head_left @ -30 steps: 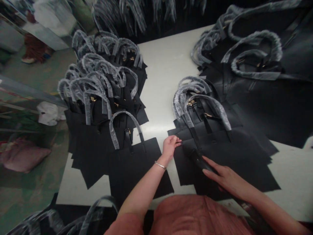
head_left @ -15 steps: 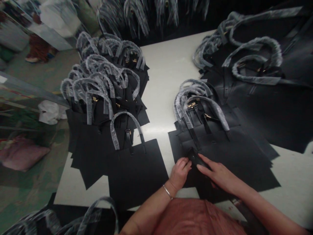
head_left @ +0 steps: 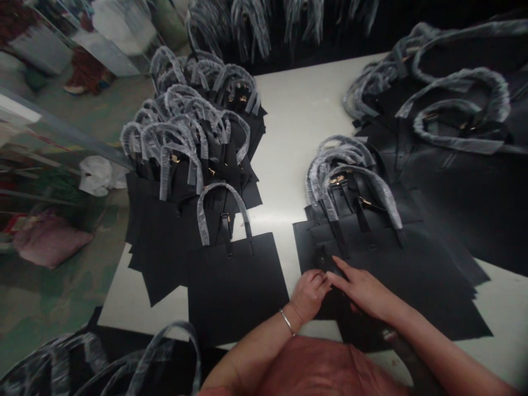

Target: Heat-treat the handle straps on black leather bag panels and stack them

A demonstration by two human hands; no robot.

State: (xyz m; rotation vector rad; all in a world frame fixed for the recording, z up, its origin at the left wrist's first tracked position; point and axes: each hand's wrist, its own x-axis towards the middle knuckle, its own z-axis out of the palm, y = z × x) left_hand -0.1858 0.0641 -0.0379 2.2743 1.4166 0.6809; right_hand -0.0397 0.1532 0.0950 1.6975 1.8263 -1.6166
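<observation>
Both my hands work on a black strap [head_left: 329, 265] over the near edge of a stack of flat black bag panels [head_left: 388, 275]. My left hand [head_left: 310, 292], with a silver bangle at the wrist, pinches the strap near its end. My right hand [head_left: 363, 289] is closed around it from the right, thumb at the left fingertips. The strap's lower part runs under my right forearm, with a blurred metal bit on it. Plastic-wrapped handles [head_left: 363, 176] with gold hardware top the stack. Left of my hands lies a single black bag panel [head_left: 239, 286] with one wrapped handle [head_left: 223, 190].
A heap of handled black panels [head_left: 165, 220] covers the white table's [head_left: 284, 143] left side. Larger black pieces with wrapped straps [head_left: 462, 137] lie at the right. More handles [head_left: 251, 27] hang at the back, and others [head_left: 148, 352] lie near left. A pink sack [head_left: 51, 239] rests on the floor.
The view has swung a little to the left, so things sit farther right. My right thumb has come up against my left fingertips, and the hands are closer together on the strap.
</observation>
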